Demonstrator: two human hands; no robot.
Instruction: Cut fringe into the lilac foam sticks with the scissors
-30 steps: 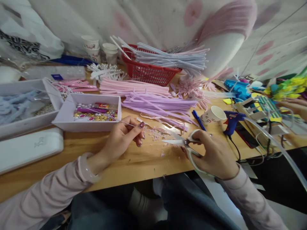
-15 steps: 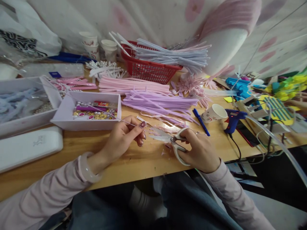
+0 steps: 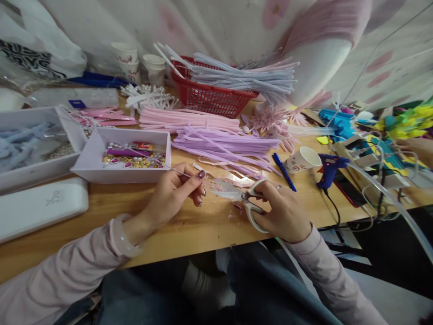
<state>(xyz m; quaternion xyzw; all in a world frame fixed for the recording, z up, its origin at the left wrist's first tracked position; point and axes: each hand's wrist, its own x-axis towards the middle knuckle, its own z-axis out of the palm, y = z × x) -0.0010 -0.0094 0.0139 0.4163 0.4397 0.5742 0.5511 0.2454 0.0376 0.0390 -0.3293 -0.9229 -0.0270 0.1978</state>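
Note:
My left hand is closed in a pinch on a thin pale thread. The thread runs back to the left over the small white box, where its far part is hard to follow. In my right hand are white-handled scissors, fingers through the loops. Their blades are parted and point left, close to my left fingertips but not visibly touching the thread. Under and behind the blades lie a pale pink patterned strip and small scraps on the wooden table.
Purple pipe cleaners and pink ones lie behind my hands. A red basket holds pale blue ones. On the right are a blue pen, a paper cup and a glue gun with its cord. A white power bank lies left.
Both hands keep almost the same pose, with the thread and the scissors still held. At the far right, another person's hand has moved out of clear view and the yellow striped piece has shifted.

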